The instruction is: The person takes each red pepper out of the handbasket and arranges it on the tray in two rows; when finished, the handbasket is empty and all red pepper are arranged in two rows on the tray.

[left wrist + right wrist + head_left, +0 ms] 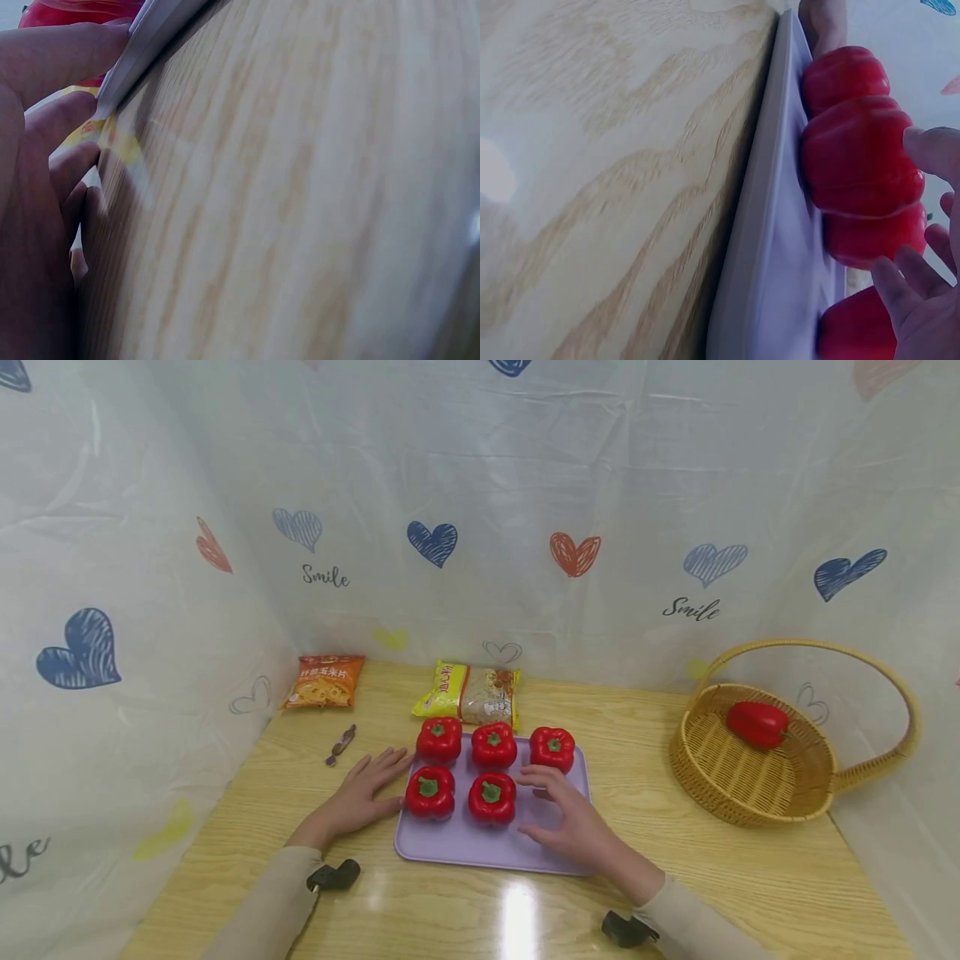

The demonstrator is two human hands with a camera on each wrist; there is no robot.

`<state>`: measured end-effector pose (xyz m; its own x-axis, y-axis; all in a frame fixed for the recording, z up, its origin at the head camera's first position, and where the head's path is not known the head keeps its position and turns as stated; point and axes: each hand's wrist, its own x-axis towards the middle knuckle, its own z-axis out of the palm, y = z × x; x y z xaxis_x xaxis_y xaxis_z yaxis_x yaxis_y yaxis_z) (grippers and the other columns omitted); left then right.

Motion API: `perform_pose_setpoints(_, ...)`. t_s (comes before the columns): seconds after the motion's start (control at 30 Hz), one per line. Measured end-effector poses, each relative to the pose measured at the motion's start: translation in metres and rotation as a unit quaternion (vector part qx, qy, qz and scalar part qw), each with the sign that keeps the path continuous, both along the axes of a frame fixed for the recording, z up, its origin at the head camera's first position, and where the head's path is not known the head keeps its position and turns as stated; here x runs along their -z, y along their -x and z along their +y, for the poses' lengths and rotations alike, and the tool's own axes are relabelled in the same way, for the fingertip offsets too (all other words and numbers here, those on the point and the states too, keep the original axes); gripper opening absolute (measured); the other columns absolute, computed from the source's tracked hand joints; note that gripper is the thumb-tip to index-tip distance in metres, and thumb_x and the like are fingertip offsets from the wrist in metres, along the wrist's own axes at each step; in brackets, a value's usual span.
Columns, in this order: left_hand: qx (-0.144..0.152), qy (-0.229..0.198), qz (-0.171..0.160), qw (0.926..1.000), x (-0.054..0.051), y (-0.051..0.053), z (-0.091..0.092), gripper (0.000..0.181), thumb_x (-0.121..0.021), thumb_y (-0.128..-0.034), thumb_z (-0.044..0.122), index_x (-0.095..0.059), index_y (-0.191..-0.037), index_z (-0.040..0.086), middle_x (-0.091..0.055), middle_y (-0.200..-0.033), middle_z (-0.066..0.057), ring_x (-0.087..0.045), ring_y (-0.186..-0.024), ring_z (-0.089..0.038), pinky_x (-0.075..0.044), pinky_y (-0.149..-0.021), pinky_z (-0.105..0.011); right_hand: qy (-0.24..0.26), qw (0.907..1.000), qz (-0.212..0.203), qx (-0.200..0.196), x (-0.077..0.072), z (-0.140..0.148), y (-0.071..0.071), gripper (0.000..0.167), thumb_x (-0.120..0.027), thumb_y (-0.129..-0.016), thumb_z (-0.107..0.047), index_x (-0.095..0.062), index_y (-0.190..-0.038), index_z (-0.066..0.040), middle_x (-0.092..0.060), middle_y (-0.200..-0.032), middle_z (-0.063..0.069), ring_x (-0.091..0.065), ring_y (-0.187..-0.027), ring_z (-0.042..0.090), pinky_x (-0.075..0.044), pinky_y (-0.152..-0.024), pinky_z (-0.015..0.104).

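Note:
Several red bell peppers stand in two rows on a lilac tray [480, 850]. Its back row has three, among them the back right pepper [552, 752]; the front row holds the front left pepper [431, 803] and the front middle pepper [492, 810]. My left hand [356, 797] lies at the tray's left edge, and in the left wrist view its thumb touches the rim. Over the tray's right part, my right hand [573, 827] hovers with fingers and thumb spread apart, beside the front middle pepper and in front of the back right one. Nothing is between its fingers.
At the right stands a wicker basket [682, 768] with a tall handle and one red pepper [757, 725] inside. Behind the tray lies a yellow snack bag [472, 692]; an orange snack bag [324, 682] is at the back left. A small dark wrapped piece [341, 745] sits near the left hand.

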<state>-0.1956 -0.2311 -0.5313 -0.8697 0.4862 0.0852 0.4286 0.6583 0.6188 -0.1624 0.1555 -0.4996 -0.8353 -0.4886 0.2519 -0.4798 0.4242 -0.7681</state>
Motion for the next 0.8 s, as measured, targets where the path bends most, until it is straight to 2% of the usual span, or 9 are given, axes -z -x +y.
perform_pose_setpoints(0.13, 0.001, -0.004, 0.003, 1.0, -0.001, 0.0, 0.0, 0.068, -0.064, -0.0981, 0.038, -0.041, -0.157, 0.011, -0.035, -0.162, -0.016, -0.021, -0.152, -0.043, -0.003, -0.121, -0.063, 0.002, 1.0, 0.006, 0.008, -0.002, 0.008, -0.001, 0.064, -0.087, -0.08, -0.009, -0.058, -0.137, -0.009, -0.052, -0.145, 0.006, -0.053, -0.131, 0.022, -0.053, -0.102, 0.038)
perform_pose_setpoints(0.3, 0.002, -0.002, 0.0, 1.0, -0.001, -0.001, 0.001, 0.068, -0.064, -0.0983, 0.037, -0.041, -0.157, 0.011, -0.034, -0.163, -0.015, -0.02, -0.152, -0.042, -0.002, -0.122, -0.063, -0.003, 0.9996, 0.018, 0.02, -0.004, 0.02, -0.002, 0.061, -0.087, -0.08, -0.009, -0.06, -0.134, -0.018, -0.056, -0.142, 0.004, -0.055, -0.129, 0.02, -0.055, -0.099, 0.038)
perform_pose_setpoints(0.53, 0.001, 0.0, -0.001, 1.0, -0.002, -0.001, 0.0, 0.069, -0.065, -0.0979, 0.037, -0.041, -0.157, 0.011, -0.034, -0.163, -0.015, -0.019, -0.153, -0.042, -0.002, -0.122, -0.063, 0.004, 0.9983, 0.042, 0.041, -0.007, 0.036, -0.004, 0.056, -0.087, -0.079, -0.002, -0.063, -0.13, -0.009, -0.062, -0.134, 0.004, -0.06, -0.121, 0.024, -0.058, -0.093, 0.04)
perform_pose_setpoints(0.8, 0.004, -0.001, 0.002, 1.0, -0.001, -0.001, 0.0, 0.068, -0.065, -0.0979, 0.036, -0.041, -0.157, 0.011, -0.034, -0.163, -0.016, -0.02, -0.152, -0.042, -0.002, -0.122, -0.064, -0.001, 0.9961, 0.056, 0.069, -0.009, 0.056, -0.005, 0.054, -0.086, -0.08, -0.002, -0.064, -0.128, -0.01, -0.066, -0.126, 0.007, -0.064, -0.113, 0.026, -0.059, -0.09, 0.04)
